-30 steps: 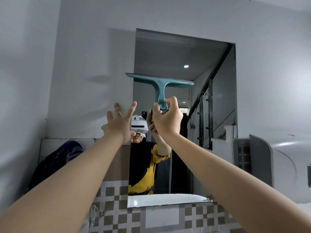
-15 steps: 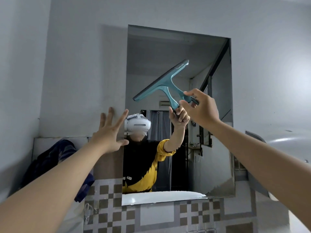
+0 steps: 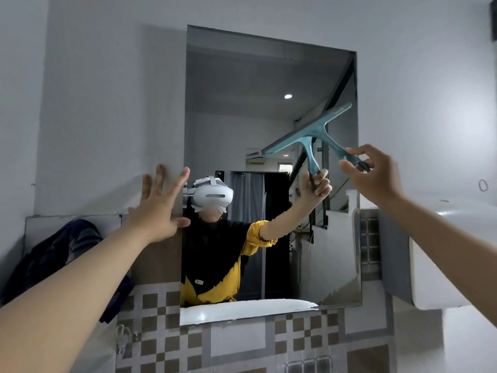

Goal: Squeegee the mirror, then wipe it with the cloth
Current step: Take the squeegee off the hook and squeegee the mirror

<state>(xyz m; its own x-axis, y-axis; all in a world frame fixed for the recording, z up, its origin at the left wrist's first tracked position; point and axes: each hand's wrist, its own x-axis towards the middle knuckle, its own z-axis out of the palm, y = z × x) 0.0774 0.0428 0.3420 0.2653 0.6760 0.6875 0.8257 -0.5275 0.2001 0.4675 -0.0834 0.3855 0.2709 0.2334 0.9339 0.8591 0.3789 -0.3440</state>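
A tall frameless mirror [image 3: 242, 84] hangs on the white wall. My right hand [image 3: 372, 173] grips the handle of a teal squeegee [image 3: 320, 130], whose blade lies tilted against the glass near the mirror's right edge, right end higher. Its reflection meets it in the glass. My left hand [image 3: 158, 208] is spread flat, fingers apart, against the wall at the mirror's left edge. A dark blue cloth [image 3: 61, 254] hangs at the lower left, partly behind my left forearm.
A white water heater [image 3: 441, 254] juts from the wall at the right, close to my right forearm. Brown-and-grey checked tiles [image 3: 295, 337] run below the mirror. A small clear hook [image 3: 122, 335] sits on the tiles at lower left.
My right hand has carried the squeegee from the mirror's upper middle to its right side, tilting the blade. My left hand stays spread at the mirror's left edge.
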